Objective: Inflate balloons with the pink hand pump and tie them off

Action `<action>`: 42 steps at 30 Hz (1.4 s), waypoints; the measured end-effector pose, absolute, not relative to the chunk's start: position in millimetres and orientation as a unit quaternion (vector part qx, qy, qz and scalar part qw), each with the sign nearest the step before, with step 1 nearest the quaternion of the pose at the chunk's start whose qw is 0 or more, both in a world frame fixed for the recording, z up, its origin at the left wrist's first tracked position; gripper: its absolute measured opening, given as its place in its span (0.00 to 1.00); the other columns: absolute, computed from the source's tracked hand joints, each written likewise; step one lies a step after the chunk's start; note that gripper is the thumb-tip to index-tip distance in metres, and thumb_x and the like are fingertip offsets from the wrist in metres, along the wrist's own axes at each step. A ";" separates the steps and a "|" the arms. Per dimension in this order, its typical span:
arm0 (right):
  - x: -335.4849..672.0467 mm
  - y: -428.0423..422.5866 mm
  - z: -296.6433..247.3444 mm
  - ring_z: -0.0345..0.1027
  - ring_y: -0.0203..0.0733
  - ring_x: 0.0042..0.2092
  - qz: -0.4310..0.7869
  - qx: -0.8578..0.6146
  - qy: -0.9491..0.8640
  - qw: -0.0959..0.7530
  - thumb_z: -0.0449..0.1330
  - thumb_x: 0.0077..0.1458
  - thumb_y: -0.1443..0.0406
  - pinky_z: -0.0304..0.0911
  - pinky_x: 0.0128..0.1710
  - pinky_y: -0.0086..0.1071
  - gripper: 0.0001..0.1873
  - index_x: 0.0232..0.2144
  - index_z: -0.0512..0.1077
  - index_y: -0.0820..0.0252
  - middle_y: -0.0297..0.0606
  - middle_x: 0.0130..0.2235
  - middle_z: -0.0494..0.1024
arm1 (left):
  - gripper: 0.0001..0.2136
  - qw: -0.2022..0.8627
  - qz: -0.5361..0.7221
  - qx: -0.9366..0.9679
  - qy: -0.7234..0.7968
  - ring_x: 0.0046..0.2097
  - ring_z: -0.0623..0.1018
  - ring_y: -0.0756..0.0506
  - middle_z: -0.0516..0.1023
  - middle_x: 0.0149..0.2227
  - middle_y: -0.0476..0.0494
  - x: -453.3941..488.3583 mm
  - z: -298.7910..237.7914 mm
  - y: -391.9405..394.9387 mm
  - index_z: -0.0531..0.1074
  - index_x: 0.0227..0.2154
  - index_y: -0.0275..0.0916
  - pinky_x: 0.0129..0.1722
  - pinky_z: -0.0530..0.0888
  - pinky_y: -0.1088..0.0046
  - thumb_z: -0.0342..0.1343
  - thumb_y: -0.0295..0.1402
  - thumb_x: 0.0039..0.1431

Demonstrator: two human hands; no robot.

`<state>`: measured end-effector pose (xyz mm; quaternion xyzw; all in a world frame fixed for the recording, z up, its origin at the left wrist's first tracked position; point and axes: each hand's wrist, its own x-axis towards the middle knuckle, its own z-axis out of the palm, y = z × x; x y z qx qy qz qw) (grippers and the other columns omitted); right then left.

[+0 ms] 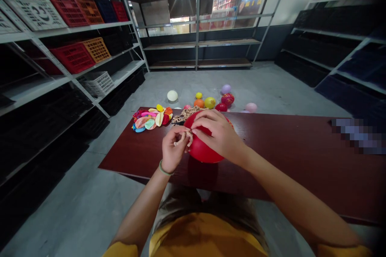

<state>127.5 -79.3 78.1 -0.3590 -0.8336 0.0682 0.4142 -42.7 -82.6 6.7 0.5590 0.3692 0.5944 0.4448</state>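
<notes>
A red inflated balloon point(205, 149) rests low over the table in front of me. My left hand point(172, 148) is closed at the balloon's left side, its thumb and forefinger pinching a beige cord point(189, 139) that loops below the fingertips. Across the balloon's upper face lies my right hand point(221, 134), its thumb and fingertips meeting the left fingertips near the cord. The balloon's neck is hidden by the fingers. Just behind the balloon sits a heap of beige cord point(194, 113) with dark gaps. To its left are several uninflated balloons point(152, 118) in many colours.
The dark red table point(280, 152) stretches to the right, with a blurred patch point(358, 133) at its right end. Several inflated balloons point(210, 102) lie on the floor beyond. Shelving with coloured crates point(74, 56) stands left; more racks point(197, 42) stand behind and right.
</notes>
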 end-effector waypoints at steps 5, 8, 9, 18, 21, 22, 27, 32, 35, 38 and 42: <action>130.0 -73.8 77.4 0.69 0.45 0.48 0.053 -0.341 -0.859 0.378 0.59 0.62 0.67 0.62 0.53 0.43 0.06 0.36 0.77 0.55 0.39 0.42 0.77 | 0.08 0.445 0.600 0.571 0.342 0.20 0.67 0.54 0.69 0.24 0.54 -43.8 9.6 -84.2 0.70 0.38 0.42 0.18 0.66 0.78 0.60 0.39 0.61; 129.9 -75.4 76.9 0.69 0.44 0.46 0.041 -0.343 -0.863 0.369 0.59 0.61 0.67 0.63 0.50 0.41 0.06 0.34 0.77 0.56 0.38 0.40 0.78 | 0.07 0.447 0.605 0.573 0.325 0.20 0.67 0.55 0.71 0.25 0.54 -43.6 8.4 -83.3 0.70 0.38 0.41 0.18 0.66 0.79 0.61 0.37 0.61; 129.2 -76.7 76.8 0.69 0.44 0.45 0.032 -0.349 -0.862 0.366 0.59 0.61 0.68 0.63 0.49 0.41 0.06 0.33 0.76 0.57 0.38 0.40 0.78 | 0.07 0.447 0.609 0.573 0.319 0.20 0.67 0.55 0.71 0.25 0.54 -43.4 7.3 -82.6 0.71 0.38 0.41 0.18 0.66 0.79 0.61 0.36 0.61; 126.9 -82.8 77.7 0.69 0.46 0.42 -0.087 -0.372 -0.860 0.338 0.56 0.58 0.71 0.65 0.45 0.39 0.06 0.29 0.70 0.58 0.41 0.38 0.78 | 0.06 0.452 0.623 0.565 0.299 0.16 0.67 0.56 0.74 0.24 0.54 -39.7 1.6 -79.8 0.73 0.37 0.40 0.15 0.67 0.81 0.63 0.34 0.59; 130.4 -81.1 79.6 0.69 0.46 0.42 -0.102 -0.362 -0.866 0.330 0.55 0.58 0.71 0.66 0.44 0.38 0.07 0.29 0.70 0.59 0.42 0.37 0.78 | 0.06 0.461 0.625 0.553 0.300 0.16 0.67 0.56 0.74 0.24 0.53 -38.7 5.0 -80.5 0.73 0.35 0.39 0.14 0.66 0.81 0.63 0.34 0.59; 131.7 -80.6 80.2 0.69 0.46 0.41 -0.109 -0.360 -0.866 0.329 0.55 0.58 0.71 0.66 0.43 0.38 0.07 0.29 0.70 0.59 0.42 0.37 0.78 | 0.07 0.465 0.625 0.549 0.301 0.16 0.67 0.56 0.74 0.23 0.53 -38.5 6.2 -80.5 0.72 0.36 0.39 0.14 0.66 0.81 0.63 0.34 0.59; 138.0 -80.5 80.5 0.67 0.45 0.39 -0.125 -0.354 -0.868 0.325 0.55 0.57 0.71 0.66 0.42 0.38 0.07 0.29 0.70 0.60 0.42 0.36 0.77 | 0.08 0.470 0.623 0.538 0.317 0.17 0.67 0.56 0.75 0.24 0.52 -37.8 9.8 -81.1 0.71 0.36 0.38 0.16 0.66 0.81 0.62 0.36 0.60; 142.4 -83.0 77.2 0.67 0.46 0.39 -0.140 -0.349 -0.871 0.315 0.55 0.56 0.71 0.66 0.43 0.40 0.07 0.28 0.71 0.59 0.41 0.36 0.77 | 0.08 0.445 0.626 0.535 0.353 0.20 0.67 0.56 0.76 0.26 0.51 -36.2 12.0 -84.3 0.71 0.35 0.38 0.19 0.65 0.81 0.61 0.37 0.61; 144.6 -85.2 76.2 0.68 0.46 0.41 -0.160 -0.346 -0.864 0.328 0.55 0.56 0.72 0.66 0.44 0.40 0.07 0.28 0.71 0.59 0.40 0.36 0.78 | 0.08 0.438 0.623 0.533 0.369 0.20 0.66 0.56 0.76 0.26 0.50 -36.0 13.7 -85.9 0.72 0.35 0.38 0.18 0.63 0.81 0.61 0.37 0.61; 146.3 -87.1 74.9 0.69 0.47 0.40 -0.180 -0.346 -0.854 0.344 0.55 0.55 0.72 0.66 0.43 0.41 0.07 0.28 0.71 0.58 0.40 0.35 0.79 | 0.09 0.431 0.625 0.536 0.368 0.20 0.66 0.55 0.75 0.26 0.50 -36.2 14.7 -86.7 0.72 0.35 0.38 0.19 0.63 0.81 0.60 0.38 0.61; 148.1 -87.9 70.8 0.69 0.46 0.39 -0.196 -0.347 -0.844 0.358 0.56 0.55 0.72 0.66 0.42 0.41 0.08 0.29 0.73 0.59 0.39 0.35 0.79 | 0.09 0.425 0.624 0.541 0.372 0.21 0.67 0.55 0.75 0.26 0.50 -34.6 15.6 -85.9 0.72 0.35 0.38 0.20 0.64 0.80 0.60 0.39 0.61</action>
